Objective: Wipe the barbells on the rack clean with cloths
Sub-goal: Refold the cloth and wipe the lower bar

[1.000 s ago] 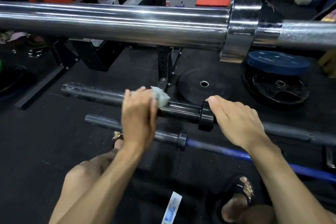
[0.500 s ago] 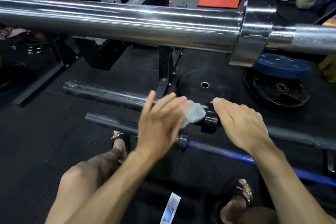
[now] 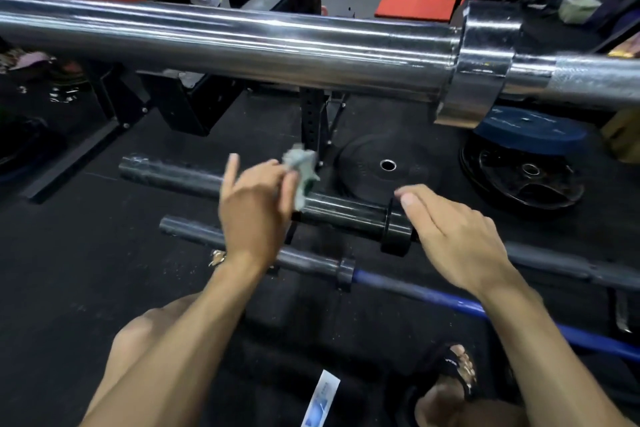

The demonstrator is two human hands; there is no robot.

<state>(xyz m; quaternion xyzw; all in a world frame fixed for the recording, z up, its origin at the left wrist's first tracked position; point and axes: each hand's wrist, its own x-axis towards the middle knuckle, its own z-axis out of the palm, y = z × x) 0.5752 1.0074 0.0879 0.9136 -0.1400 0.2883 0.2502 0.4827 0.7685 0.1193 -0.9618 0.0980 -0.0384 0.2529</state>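
My left hand (image 3: pixel 256 215) has come up off the black barbell sleeve (image 3: pixel 194 180). A second ago it was pressing the cloth (image 3: pixel 302 170) down on the steel and sliding right toward the collar (image 3: pixel 396 230); now the cloth is bunched in a pinch between my thumb and first fingers, clear above the bar, with my little finger sticking out. I take that as the end of one pass along this sleeve, with the cloth being regathered before more wiping.

My right hand (image 3: pixel 457 239) stays where it was, fingers fairly straight and loosely spread, fingertips resting at the collar to steady the bar. It holds nothing.

The black bar lies low, far of a thinner bar with a blue shaft (image 3: pixel 415 291) that runs near and to the right. Above and across the whole view hangs the big chrome barbell (image 3: pixel 242 48), not yet touched in this view. It crowds the space over my hands, so any lift of the cloth has to stay under it. Weight plates (image 3: pixel 384 166) lie on the floor beyond, and a small white packet (image 3: pixel 322 399) lies by my sandalled foot.
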